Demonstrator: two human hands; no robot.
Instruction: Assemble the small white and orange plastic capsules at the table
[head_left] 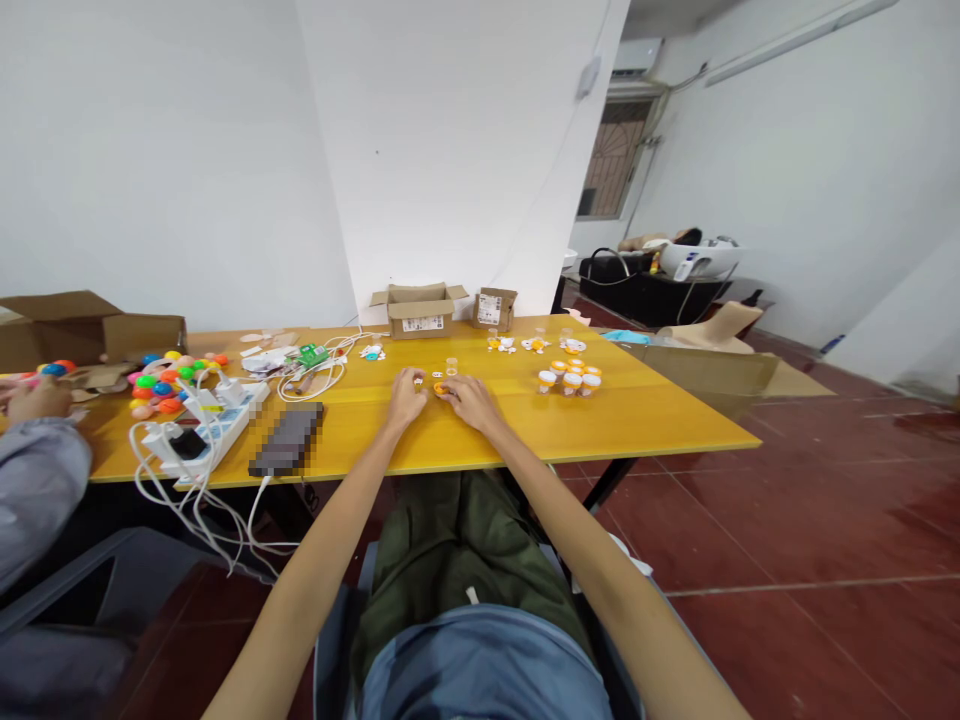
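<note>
1. Left hand: fingers curled near a clear piece; cannot tell whether gripping.
2. Orange lid: at the right hand's fingertips, perhaps steadied; grip unclear.
3. Cup: just beyond both hands, presumably for easy reach.
4. Jars: right of the right hand, probably grouped out of its way.

one head-worn view looks from above the person's lap, close before the yellow table, facing forward and down across it, wide enough to include the wall behind the table and floor to its right.
</note>
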